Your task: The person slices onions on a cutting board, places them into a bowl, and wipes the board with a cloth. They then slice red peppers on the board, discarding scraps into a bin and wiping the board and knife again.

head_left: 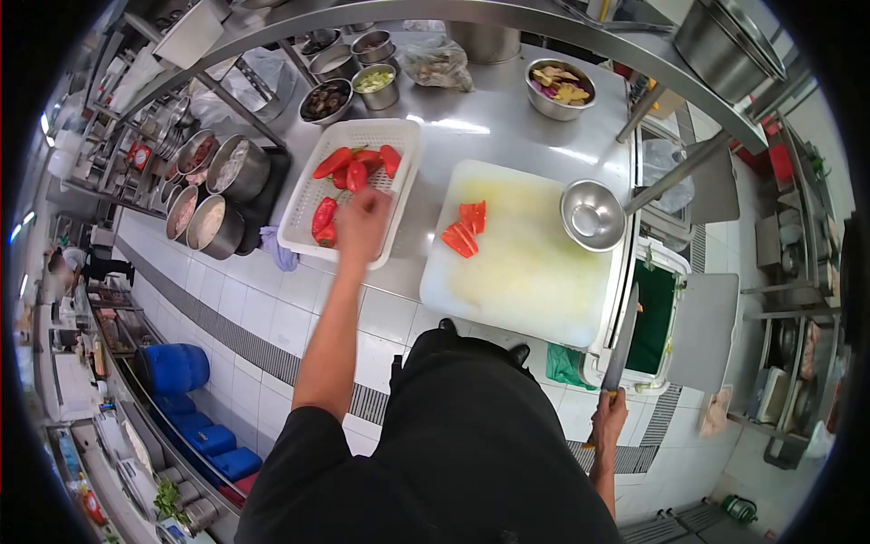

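Observation:
My left hand is over the white perforated basket, its fingers bent and slightly blurred, right at the lower end of a red pepper. I cannot tell whether it grips anything. More red peppers lie at the basket's far end, and others sit just left of my hand. Down at my right side, my right hand is closed around the handle of a large knife, blade pointing away from me. On the white cutting board rest cut red pepper pieces.
A steel bowl stands on the board's right edge. Behind are a bowl of yellow and purple pieces and several steel pots. A green-lined bin is at right. An overhead shelf rail crosses the top.

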Demonstrator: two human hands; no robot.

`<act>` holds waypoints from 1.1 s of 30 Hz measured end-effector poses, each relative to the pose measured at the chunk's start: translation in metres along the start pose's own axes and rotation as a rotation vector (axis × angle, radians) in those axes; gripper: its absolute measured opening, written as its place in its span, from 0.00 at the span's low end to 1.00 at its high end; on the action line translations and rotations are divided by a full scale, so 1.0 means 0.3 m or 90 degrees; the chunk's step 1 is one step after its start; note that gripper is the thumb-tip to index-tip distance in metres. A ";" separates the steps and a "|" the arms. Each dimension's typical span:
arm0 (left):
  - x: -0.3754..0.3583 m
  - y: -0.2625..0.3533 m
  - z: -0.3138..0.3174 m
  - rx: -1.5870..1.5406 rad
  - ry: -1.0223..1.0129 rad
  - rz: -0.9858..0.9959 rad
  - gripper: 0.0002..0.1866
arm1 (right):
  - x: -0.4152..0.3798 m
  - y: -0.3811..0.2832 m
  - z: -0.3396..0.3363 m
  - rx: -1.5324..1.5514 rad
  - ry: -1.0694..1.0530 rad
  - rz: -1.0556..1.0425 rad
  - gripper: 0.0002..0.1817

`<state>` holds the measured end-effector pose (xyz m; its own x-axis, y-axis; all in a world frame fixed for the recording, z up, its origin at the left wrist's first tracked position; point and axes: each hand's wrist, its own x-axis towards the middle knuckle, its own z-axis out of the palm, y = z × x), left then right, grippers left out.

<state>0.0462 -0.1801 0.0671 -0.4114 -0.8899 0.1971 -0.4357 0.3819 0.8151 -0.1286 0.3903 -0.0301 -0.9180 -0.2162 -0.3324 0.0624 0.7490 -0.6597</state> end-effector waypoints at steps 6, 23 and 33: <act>0.245 -0.205 -0.280 0.259 -0.002 -0.113 0.15 | -0.014 -0.109 0.014 0.082 -0.051 0.020 0.12; 0.197 -0.238 -0.109 0.338 -0.174 -0.026 0.26 | -0.014 -0.218 0.131 0.031 -0.188 -0.105 0.13; 0.314 -0.128 -0.233 0.221 -0.265 -0.201 0.28 | -0.031 -0.202 0.082 -0.009 -0.178 -0.105 0.14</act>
<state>0.0801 -0.2961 0.0925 -0.4673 -0.8280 -0.3100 -0.7931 0.2377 0.5608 -0.1142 0.3315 -0.0038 -0.7719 -0.4978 -0.3953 -0.0854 0.6975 -0.7115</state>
